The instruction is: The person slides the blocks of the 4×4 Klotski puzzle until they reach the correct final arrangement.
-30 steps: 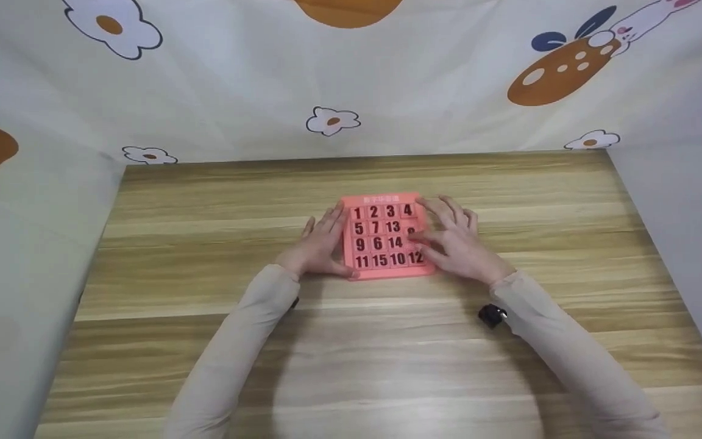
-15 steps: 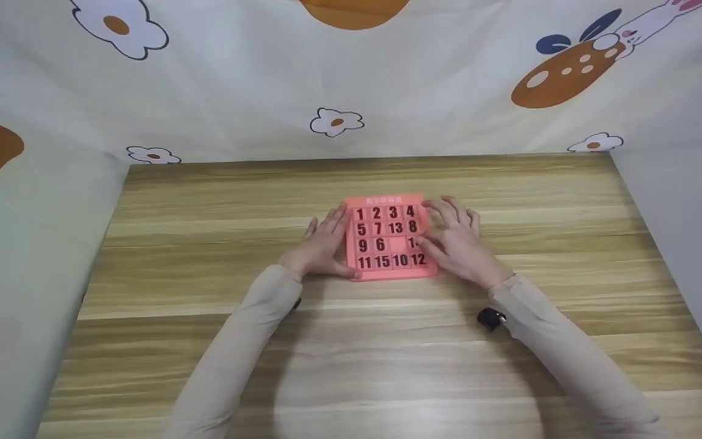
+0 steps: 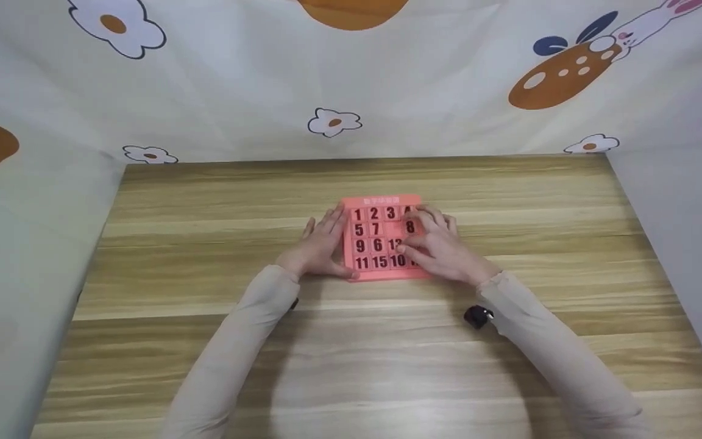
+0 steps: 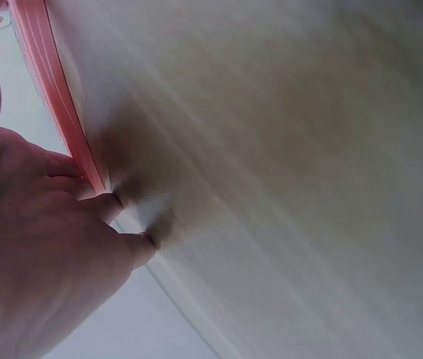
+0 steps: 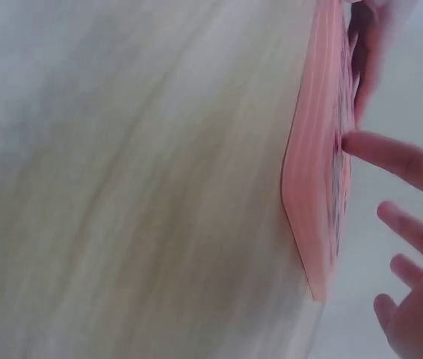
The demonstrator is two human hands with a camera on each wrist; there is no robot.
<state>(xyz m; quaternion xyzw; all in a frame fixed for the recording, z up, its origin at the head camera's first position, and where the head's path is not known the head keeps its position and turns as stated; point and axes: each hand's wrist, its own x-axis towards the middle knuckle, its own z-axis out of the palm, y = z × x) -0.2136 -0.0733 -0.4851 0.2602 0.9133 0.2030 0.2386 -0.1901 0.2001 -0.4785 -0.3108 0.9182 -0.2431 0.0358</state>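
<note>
A pink number slide puzzle (image 3: 387, 276) lies flat on the table, its top row reading 1, 2, 3 and a partly covered 4. My left hand (image 3: 315, 247) rests along its left side, thumb at the lower left corner; two fingertips touch the tabletop in the left wrist view. Over the puzzle's right part, my right hand (image 3: 445, 250) touches the 13 tile (image 3: 393, 244) in the third row. Directly above that tile is the gap (image 3: 393, 228), between 7 and 8. Right-hand fingers hide the third row's last tile and most of the bottom right one.
The wood-grain table (image 3: 400, 366) extends around the puzzle on all sides. A pale printed cloth (image 3: 235, 79) stands along its back edge, with pale walls left and right. A small black device (image 3: 478, 316) sits at the right wrist.
The 8 tile slid up into the second row, then 14 slid right. Since then 13 has slid down, leaving the gap above it. My right hand shifted left; the left hand stayed put.
</note>
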